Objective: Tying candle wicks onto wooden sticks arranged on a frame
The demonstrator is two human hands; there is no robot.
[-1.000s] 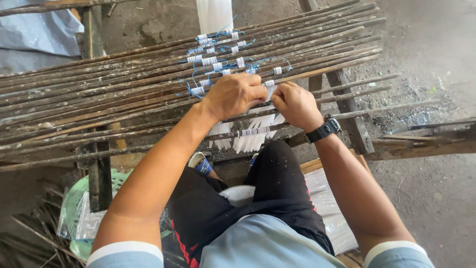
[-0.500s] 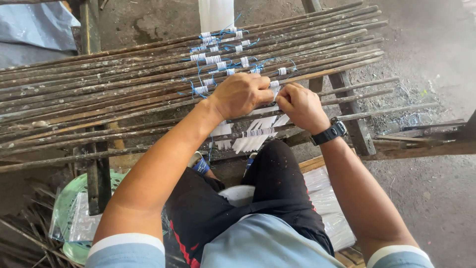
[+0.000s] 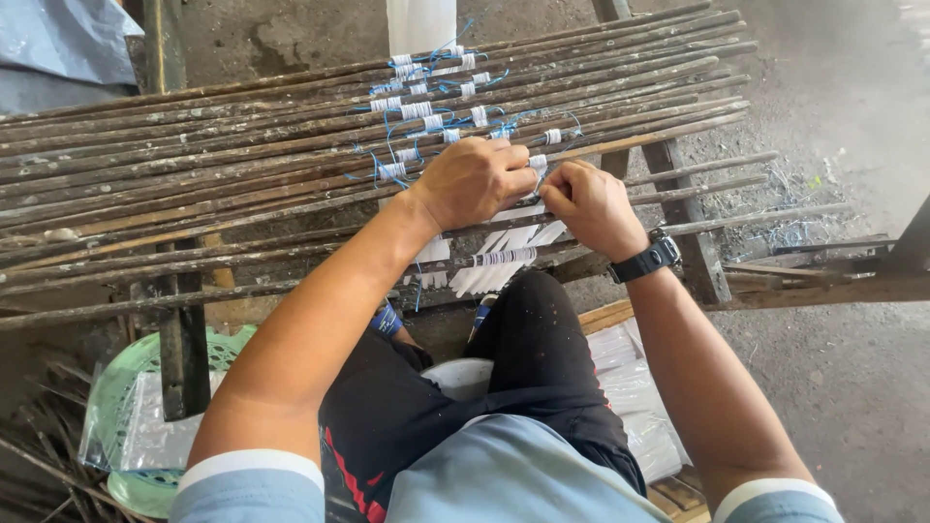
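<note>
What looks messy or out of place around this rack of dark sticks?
Loose blue thread trails in tangles from the white wrappings above the left hand, and thread scraps litter the ground right of the right hand. The dark sticks lie orderly.

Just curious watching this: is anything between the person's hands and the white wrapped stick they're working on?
Nothing visible. The left hand and right hand rest directly on the white wrapped stick.

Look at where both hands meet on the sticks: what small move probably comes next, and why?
Probably pulling the blue string tight around the white wrap being worked. The left hand and right hand are pinched together on one stick, and the sticks farther back already carry finished white wraps tied with blue string, so this one looks unfinished.
</note>
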